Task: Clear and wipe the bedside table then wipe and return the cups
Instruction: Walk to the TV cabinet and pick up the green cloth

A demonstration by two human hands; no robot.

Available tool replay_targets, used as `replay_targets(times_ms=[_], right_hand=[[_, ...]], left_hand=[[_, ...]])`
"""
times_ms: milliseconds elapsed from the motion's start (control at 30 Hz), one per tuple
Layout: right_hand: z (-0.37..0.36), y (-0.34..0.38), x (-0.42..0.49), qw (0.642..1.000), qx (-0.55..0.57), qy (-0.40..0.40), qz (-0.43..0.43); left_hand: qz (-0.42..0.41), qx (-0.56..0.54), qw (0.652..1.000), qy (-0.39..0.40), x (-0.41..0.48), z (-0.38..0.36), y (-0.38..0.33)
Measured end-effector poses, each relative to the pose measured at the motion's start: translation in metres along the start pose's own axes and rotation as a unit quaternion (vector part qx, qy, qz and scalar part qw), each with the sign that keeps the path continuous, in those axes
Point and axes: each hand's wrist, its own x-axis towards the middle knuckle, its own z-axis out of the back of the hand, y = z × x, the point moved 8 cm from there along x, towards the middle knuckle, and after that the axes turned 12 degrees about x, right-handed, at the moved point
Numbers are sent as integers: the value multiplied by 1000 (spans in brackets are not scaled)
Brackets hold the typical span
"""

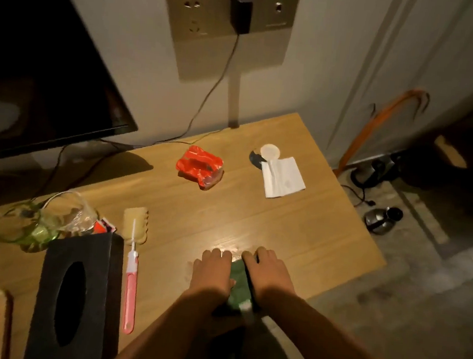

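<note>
Left hand (212, 269) and right hand (267, 272) press green cloth (238, 284), fingers fairly straight, gripping nothing; red wrapper (200, 167) lies ahead, left hand nearer.

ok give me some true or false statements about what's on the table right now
1. The left hand and the right hand both touch the green cloth at the near edge of the table. True.
2. The red wrapper lies inside a cup. False: it lies on the bare table top, apart from the glass cups.
3. The white napkin lies toward the far right corner. True.
4. The pink-handled brush stands upright in a box. False: it lies flat beside the black tissue box.
5. A black charger is plugged into the wall socket. True.
</note>
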Motion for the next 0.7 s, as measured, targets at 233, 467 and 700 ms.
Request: replay_targets(times_ms=[233, 467, 700], right_hand=[[-1, -48, -61, 992, 83, -16, -95], [-22, -134, -252, 913, 302, -136, -237], [-128, -173, -573, 728, 399, -315, -461]], left_hand=[[-200, 9, 977, 70, -3, 4, -68], [-437, 135, 887, 60, -98, -13, -250], [-631, 232, 736, 83, -353, -133, -436]])
